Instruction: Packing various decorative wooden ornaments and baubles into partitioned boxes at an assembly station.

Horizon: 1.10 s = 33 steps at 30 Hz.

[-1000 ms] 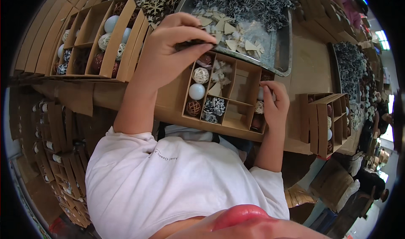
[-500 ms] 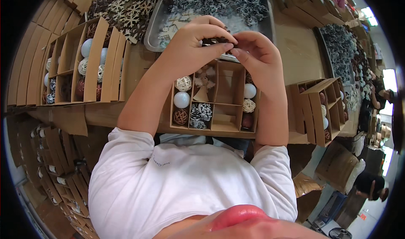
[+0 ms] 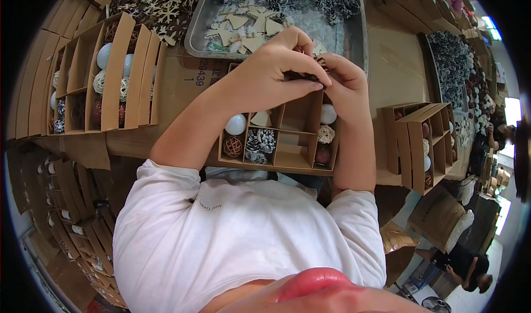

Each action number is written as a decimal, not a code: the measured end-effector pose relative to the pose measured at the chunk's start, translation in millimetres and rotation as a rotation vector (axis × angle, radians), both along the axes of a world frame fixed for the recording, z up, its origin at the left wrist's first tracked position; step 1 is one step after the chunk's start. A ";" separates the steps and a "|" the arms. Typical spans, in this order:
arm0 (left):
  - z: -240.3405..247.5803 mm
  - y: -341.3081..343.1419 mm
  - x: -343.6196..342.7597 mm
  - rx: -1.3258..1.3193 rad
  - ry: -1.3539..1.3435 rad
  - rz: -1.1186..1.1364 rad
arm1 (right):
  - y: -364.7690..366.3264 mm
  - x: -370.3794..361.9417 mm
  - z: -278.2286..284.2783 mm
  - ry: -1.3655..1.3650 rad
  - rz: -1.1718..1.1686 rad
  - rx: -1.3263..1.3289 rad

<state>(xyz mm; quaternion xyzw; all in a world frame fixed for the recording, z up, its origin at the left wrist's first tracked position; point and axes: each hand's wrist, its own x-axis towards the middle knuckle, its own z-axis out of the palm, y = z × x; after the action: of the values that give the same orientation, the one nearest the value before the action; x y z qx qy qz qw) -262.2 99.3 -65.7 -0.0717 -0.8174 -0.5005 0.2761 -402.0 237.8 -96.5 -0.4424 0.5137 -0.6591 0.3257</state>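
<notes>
Left hand [image 3: 285, 63] is pinching one dark decoration [image 3: 301, 76], meeting right hand [image 3: 347, 86], its grip unclear.
Both are now hovering nearer, over one divided box [image 3: 290, 156].

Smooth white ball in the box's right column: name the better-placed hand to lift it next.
Probably the right hand: it is nearer the white ball, while the left hand holds a dark piece.

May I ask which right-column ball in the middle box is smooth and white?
The white ball pictured directly above the cream ball, which is openwork; the lowest ball is dark red.
</notes>
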 end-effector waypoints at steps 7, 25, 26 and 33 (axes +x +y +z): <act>2.7 -17.0 4.8 0.201 -0.096 0.097 | -2.3 -1.2 6.6 -0.107 -0.279 0.071; -6.0 -12.2 0.9 -0.123 0.029 0.134 | -7.6 5.2 2.4 0.227 -0.239 0.121; -7.4 -12.6 -0.1 -0.169 0.070 0.163 | -7.3 6.2 2.8 0.248 -0.229 0.113; -7.5 -16.0 -4.3 -0.259 0.181 0.131 | -4.7 5.9 7.0 0.237 -0.214 0.105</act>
<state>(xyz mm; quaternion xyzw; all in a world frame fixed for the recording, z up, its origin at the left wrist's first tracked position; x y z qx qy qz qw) -266.5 83.3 -73.2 -0.0980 -0.8499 -0.3633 0.3688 -396.1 233.1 -89.4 -0.4422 0.6264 -0.6055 0.2134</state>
